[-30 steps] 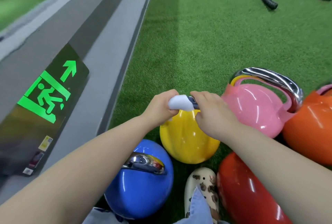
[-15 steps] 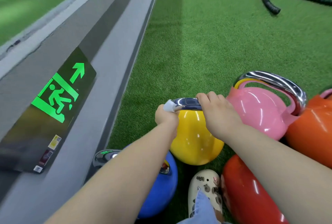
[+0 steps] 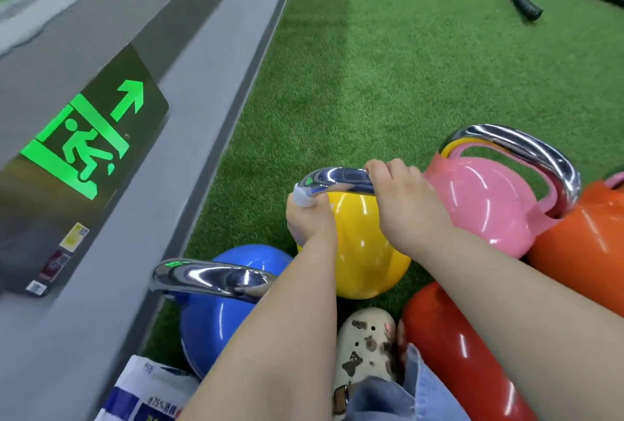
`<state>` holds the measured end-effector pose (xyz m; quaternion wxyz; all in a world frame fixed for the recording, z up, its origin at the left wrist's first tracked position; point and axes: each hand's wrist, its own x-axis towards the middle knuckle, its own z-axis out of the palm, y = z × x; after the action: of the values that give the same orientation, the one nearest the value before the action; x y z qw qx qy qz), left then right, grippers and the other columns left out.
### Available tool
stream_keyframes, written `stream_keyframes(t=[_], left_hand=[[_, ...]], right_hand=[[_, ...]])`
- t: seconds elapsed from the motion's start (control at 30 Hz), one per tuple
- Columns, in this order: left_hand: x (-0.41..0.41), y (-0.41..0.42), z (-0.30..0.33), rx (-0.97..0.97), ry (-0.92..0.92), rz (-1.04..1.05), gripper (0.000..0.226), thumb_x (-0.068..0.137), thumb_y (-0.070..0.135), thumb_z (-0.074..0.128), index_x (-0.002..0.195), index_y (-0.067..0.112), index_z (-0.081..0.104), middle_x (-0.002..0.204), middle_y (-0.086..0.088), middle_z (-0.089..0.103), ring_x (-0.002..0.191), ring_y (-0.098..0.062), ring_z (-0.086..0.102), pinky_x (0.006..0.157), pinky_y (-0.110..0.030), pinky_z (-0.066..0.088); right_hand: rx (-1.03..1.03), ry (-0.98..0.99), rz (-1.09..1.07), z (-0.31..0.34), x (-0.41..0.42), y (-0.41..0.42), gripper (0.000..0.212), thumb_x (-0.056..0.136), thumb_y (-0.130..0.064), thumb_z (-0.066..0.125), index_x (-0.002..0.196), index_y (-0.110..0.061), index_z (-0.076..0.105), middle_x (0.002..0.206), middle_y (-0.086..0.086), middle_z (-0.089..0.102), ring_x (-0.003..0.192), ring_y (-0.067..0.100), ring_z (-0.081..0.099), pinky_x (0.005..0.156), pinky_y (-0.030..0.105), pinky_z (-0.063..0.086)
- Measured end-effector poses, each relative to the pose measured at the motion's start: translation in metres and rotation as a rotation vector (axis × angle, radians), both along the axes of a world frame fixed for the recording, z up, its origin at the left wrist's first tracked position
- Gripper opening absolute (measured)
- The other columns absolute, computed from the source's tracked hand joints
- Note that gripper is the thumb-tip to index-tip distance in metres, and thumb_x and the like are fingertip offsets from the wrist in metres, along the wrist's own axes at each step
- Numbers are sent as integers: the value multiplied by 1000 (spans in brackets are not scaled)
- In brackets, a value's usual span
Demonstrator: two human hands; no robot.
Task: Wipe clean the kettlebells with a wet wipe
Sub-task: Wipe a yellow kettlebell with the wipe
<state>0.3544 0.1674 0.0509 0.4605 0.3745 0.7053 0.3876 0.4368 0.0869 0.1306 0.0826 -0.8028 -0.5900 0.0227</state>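
The yellow kettlebell sits on the green turf, with the pink kettlebell just beside it on the far right, the blue kettlebell nearer the person on the left and the red kettlebell nearer on the right. A second ago the left hand held the wet wipe bunched on top of the yellow kettlebell's chrome handle; now it has slid down to the handle's left corner, its fingers pinching the wipe against the metal. The right hand keeps its fingers curled round the handle's right end, steadying it. The top bar looks wiped, so the left upright and then the yellow body probably come next; the pack of wipes lies below the blue kettlebell.
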Motion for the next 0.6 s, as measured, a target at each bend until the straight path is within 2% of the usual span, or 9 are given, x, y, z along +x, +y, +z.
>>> stream_keyframes(t=[0.13,0.27,0.4,0.5,0.6], left_hand=[[-3,0,1,-33,4,-36,23,77,17,56,98,17,64,97,-5,68,91,-27,61,76,-27,45],[-2,3,1,-18,-15,-23,16,76,13,54,89,21,61,95,-6,68,89,-29,63,80,-36,53],[1,7,3,49,27,-28,25,78,6,47,93,18,63,90,-6,66,83,-29,63,76,-43,55],[1,2,8,119,51,-10,18,81,5,46,89,13,60,82,-3,59,75,-25,55,74,-46,55],[1,-11,7,211,42,3,11,82,8,50,87,16,55,80,-2,57,76,-26,55,73,-44,53]], right_hand=[[-8,18,20,1,1,0,46,87,-2,33,131,-17,31,119,8,42,107,29,42,86,34,34],[-22,12,46,2,4,-1,50,87,-1,34,134,-18,29,119,7,41,107,28,42,85,34,35],[-35,26,105,1,13,0,53,82,4,39,130,-17,32,117,6,42,103,27,43,78,32,33],[-15,19,150,-2,20,0,52,81,5,42,127,-18,35,112,5,43,97,26,43,74,30,32],[1,17,185,-3,25,-1,51,81,5,43,126,-19,38,110,5,45,94,25,44,75,33,35]])
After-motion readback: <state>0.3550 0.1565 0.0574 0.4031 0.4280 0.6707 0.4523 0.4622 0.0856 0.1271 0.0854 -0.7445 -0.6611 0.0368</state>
